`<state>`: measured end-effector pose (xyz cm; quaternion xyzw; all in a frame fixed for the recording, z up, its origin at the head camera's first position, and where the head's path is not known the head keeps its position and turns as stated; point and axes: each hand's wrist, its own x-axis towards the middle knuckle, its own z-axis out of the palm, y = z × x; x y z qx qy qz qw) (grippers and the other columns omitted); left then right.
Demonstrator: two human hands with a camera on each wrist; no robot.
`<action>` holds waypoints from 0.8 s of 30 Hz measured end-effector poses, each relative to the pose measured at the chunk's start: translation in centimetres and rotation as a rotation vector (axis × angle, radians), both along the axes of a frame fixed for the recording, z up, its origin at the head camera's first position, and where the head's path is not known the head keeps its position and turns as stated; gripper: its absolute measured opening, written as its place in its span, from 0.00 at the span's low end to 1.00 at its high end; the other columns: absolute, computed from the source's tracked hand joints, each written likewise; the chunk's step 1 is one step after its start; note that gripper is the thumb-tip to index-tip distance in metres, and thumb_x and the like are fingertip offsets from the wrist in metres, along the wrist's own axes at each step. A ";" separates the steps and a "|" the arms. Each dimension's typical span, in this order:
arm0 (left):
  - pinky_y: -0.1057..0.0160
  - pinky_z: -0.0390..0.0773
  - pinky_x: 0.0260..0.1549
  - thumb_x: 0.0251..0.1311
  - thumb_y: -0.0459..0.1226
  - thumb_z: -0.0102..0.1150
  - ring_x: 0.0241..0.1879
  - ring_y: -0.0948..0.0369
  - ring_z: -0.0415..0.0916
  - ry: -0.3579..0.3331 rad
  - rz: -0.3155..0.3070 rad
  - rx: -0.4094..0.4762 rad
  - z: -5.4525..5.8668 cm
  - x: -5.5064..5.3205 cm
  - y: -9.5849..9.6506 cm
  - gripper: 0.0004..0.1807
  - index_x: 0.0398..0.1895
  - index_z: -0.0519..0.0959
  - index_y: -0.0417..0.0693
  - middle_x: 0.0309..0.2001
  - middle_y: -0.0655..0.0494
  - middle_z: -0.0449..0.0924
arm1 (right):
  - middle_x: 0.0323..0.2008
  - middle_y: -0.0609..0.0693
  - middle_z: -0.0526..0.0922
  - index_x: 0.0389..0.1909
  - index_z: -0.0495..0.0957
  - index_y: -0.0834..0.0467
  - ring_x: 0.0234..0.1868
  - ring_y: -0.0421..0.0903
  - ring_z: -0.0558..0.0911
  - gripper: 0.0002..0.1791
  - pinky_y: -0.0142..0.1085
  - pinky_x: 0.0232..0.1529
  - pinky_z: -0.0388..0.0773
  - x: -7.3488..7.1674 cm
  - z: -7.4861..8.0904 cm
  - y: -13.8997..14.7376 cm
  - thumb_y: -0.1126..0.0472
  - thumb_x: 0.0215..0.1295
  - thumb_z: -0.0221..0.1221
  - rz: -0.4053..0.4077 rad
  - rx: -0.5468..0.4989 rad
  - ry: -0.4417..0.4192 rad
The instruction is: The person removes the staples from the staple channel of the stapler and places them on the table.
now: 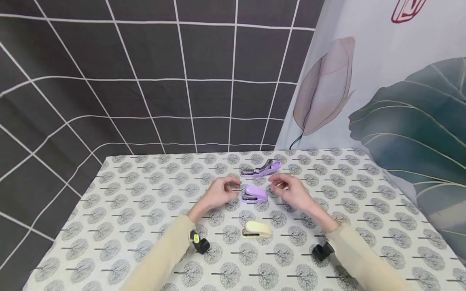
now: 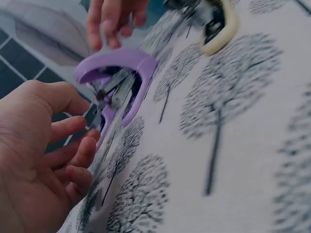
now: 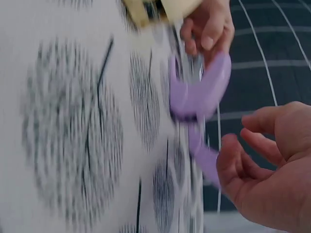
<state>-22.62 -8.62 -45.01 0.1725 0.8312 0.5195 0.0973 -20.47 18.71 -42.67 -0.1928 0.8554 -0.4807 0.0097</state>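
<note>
1. Head view: the small purple stapler [image 1: 257, 192] is seen on the worktop [image 1: 145, 202], flanked by the left hand [image 1: 221, 191] and the right hand [image 1: 290, 192], both empty. An opened purple stapler [image 1: 265, 169] is seen beyond it and a cream stapler [image 1: 256, 229] nearer the person. If the middle one is to be lifted, it is best approached evenly from both ends, with its neighbours left undisturbed.
2. Left wrist view: the left fingers [image 2: 68, 127] are loosely bent and slightly parted, with nothing pinched. The stapler's gaping metal mouth is seen on this side, so fingertips should be kept out of it.
3. Right wrist view: the right fingers are relaxed, with the thumb held apart and nothing gripped. The stapler is blurred; its rounded back is probably the safer hold.
</note>
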 end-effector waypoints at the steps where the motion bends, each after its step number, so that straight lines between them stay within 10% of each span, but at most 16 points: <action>1: 0.65 0.76 0.33 0.54 0.26 0.66 0.32 0.61 0.74 0.013 -0.029 -0.013 0.0 0.4 0.2 0.22 0.55 0.79 0.38 0.47 0.49 0.82 | 0.41 0.63 0.83 0.52 0.77 0.71 0.36 0.54 0.82 0.17 0.38 0.35 0.82 0.2 0.0 -0.5 0.75 0.61 0.61 0.028 0.021 0.035; 7: 0.67 0.73 0.27 0.49 0.28 0.72 0.26 0.64 0.71 0.115 -0.009 -0.024 -1.0 1.6 1.2 0.23 0.52 0.81 0.41 0.45 0.51 0.82 | 0.52 0.66 0.77 0.54 0.76 0.69 0.46 0.61 0.80 0.22 0.49 0.46 0.81 0.5 -0.3 -3.3 0.76 0.56 0.64 0.110 0.125 0.191; 24: 0.65 0.68 0.29 0.48 0.33 0.74 0.23 0.69 0.66 0.325 0.096 -0.213 -2.1 2.0 2.6 0.14 0.40 0.85 0.44 0.29 0.59 0.77 | 0.45 0.63 0.79 0.47 0.78 0.61 0.41 0.58 0.78 0.20 0.52 0.42 0.79 0.3 -0.2 -5.5 0.75 0.52 0.68 0.124 0.275 0.355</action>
